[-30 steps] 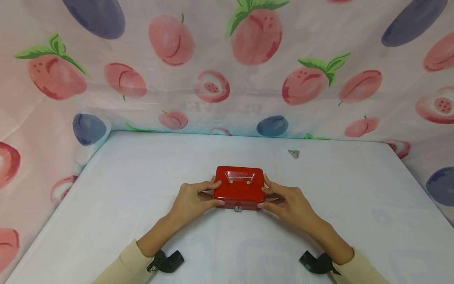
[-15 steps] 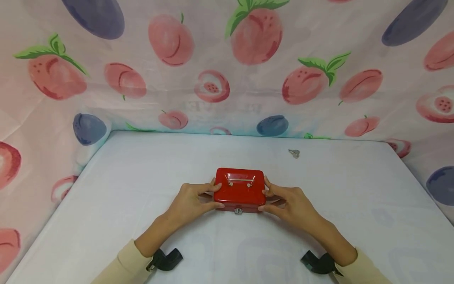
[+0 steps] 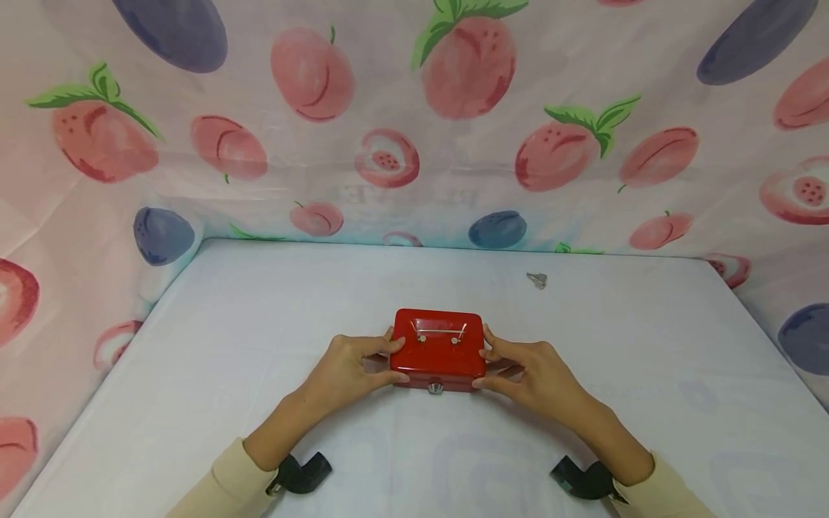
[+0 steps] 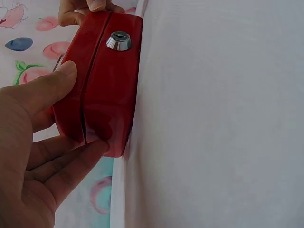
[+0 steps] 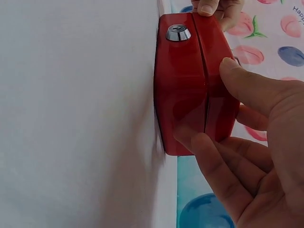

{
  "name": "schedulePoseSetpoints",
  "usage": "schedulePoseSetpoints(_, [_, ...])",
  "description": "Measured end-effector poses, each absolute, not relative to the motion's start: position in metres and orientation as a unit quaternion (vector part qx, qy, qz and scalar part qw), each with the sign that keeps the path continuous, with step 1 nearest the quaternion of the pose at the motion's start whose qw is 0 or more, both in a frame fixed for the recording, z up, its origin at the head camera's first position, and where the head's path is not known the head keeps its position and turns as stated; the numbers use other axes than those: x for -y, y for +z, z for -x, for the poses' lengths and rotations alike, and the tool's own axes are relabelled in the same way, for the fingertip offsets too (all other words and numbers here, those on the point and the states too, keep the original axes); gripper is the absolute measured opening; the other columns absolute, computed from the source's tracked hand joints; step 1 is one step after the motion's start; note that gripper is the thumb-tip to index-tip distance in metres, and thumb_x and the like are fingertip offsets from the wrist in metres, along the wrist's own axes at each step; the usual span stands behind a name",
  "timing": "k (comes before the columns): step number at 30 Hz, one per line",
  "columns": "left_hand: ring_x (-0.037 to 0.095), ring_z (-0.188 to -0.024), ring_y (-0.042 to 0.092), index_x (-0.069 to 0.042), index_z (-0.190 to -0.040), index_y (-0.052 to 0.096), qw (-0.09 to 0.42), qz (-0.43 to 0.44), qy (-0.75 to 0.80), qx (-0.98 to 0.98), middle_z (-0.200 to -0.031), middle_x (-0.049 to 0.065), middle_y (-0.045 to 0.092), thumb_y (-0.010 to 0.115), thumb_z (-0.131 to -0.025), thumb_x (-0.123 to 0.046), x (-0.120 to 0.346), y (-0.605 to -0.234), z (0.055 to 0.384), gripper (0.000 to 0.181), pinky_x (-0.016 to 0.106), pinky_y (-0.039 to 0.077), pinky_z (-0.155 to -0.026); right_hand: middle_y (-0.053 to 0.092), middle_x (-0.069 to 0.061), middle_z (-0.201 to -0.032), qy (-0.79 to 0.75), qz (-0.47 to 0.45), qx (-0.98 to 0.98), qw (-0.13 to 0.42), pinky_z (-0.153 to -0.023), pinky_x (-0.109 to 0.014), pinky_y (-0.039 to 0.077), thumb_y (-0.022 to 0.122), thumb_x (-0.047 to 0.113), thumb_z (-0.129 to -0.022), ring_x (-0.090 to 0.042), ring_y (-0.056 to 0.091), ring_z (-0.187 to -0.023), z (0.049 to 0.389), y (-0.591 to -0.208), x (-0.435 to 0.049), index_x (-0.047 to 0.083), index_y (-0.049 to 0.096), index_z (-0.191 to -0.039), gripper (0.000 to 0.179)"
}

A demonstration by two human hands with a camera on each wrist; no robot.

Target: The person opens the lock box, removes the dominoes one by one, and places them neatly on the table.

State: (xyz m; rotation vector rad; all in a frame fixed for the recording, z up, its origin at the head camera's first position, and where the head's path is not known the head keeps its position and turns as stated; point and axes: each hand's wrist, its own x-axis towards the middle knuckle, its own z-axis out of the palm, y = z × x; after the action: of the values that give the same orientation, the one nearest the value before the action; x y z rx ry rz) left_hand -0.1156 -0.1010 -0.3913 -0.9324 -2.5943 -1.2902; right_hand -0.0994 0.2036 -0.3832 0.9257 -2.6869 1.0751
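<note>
A red metal cash box (image 3: 437, 352) sits on the white table with its lid down. A thin wire handle (image 3: 440, 331) lies on the lid, and a silver key lock (image 4: 118, 41) juts from its front face. My left hand (image 3: 352, 363) grips the box's left end, thumb and fingers spread along its edges. At the opposite end my right hand (image 3: 527, 370) holds it the same way. In the right wrist view the thumb (image 5: 232, 66) lies on the lid, with fingertips at the end wall below the seam. The box's back side is hidden.
A small bunch of keys (image 3: 537, 280) lies on the white table (image 3: 291, 288) behind and to the right of the box. A fruit-print cloth (image 3: 414, 93) rises at the back and along both sides. Black camera mounts (image 3: 301, 473) sit at the wrists.
The cash box has slid a little toward the person, with both hands keeping their hold at its ends. The keys have stayed in place.
</note>
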Motion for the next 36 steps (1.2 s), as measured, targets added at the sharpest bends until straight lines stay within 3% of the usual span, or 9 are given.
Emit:
schedulePoseSetpoints(3, [0.017, -0.089, 0.068, -0.003, -0.117, 0.069, 0.058, 0.313, -0.401, 0.859, -0.116, 0.011, 0.066, 0.085, -0.072, -0.020, 0.101, -0.389, 0.115, 0.051, 0.027, 0.055, -0.078, 0.072, -0.004, -0.100, 0.331, -0.306, 0.892, 0.039, -0.067, -0.020, 0.055, 0.084, 0.016, -0.074, -0.008, 0.069, -0.078, 0.099, -0.379, -0.205, 0.000, 0.054, -0.134, 0.070])
schedulePoseSetpoints(9, [0.015, -0.089, 0.064, -0.012, -0.117, 0.069, 0.062, 0.316, -0.336, 0.885, -0.103, 0.001, 0.069, 0.085, -0.073, -0.028, 0.106, -0.379, 0.113, 0.050, 0.028, 0.056, -0.078, 0.072, 0.003, -0.099, 0.241, -0.304, 0.921, 0.042, -0.067, -0.025, 0.056, 0.080, 0.027, -0.079, -0.005, 0.066, -0.075, 0.100, -0.363, -0.208, 0.019, 0.068, -0.105, 0.030])
schedulePoseSetpoints(14, [0.018, -0.110, 0.054, -0.017, -0.127, 0.061, 0.048, 0.328, -0.325, 0.886, -0.121, 0.001, 0.055, 0.085, -0.073, -0.030, 0.109, -0.374, 0.118, 0.061, 0.034, 0.054, -0.085, 0.065, 0.001, -0.114, 0.241, -0.301, 0.919, 0.085, -0.077, -0.035, 0.057, 0.081, 0.031, -0.076, -0.016, 0.063, -0.098, 0.101, -0.365, -0.209, 0.017, 0.067, -0.116, 0.045])
schedulePoseSetpoints(20, [0.020, -0.132, 0.037, -0.021, -0.138, 0.050, 0.008, 0.348, -0.339, 0.874, -0.147, -0.002, 0.036, 0.084, -0.074, -0.032, 0.106, -0.385, 0.128, 0.074, 0.041, 0.050, -0.093, 0.042, -0.002, -0.145, 0.311, -0.319, 0.893, 0.067, -0.094, -0.046, 0.048, 0.083, 0.033, -0.074, -0.020, 0.038, -0.132, 0.107, -0.386, -0.212, 0.018, 0.052, -0.135, 0.070])
schedulePoseSetpoints(27, [0.016, -0.134, 0.033, -0.020, -0.139, 0.050, 0.007, 0.365, -0.385, 0.847, -0.148, -0.004, 0.036, 0.086, -0.072, -0.028, 0.106, -0.399, 0.135, 0.076, 0.038, 0.048, -0.095, 0.034, -0.002, -0.151, 0.352, -0.334, 0.872, 0.053, -0.097, -0.046, 0.045, 0.082, 0.036, -0.075, -0.020, 0.032, -0.137, 0.111, -0.402, -0.206, 0.019, 0.044, -0.143, 0.079])
schedulePoseSetpoints(36, [0.015, -0.134, 0.036, -0.019, -0.138, 0.052, 0.019, 0.366, -0.404, 0.838, -0.147, -0.006, 0.040, 0.085, -0.072, -0.028, 0.104, -0.404, 0.138, 0.074, 0.038, 0.047, -0.096, 0.036, 0.002, -0.149, 0.366, -0.322, 0.871, 0.066, -0.095, -0.043, 0.047, 0.082, 0.034, -0.075, -0.018, 0.034, -0.136, 0.113, -0.407, -0.205, 0.018, 0.047, -0.142, 0.077])
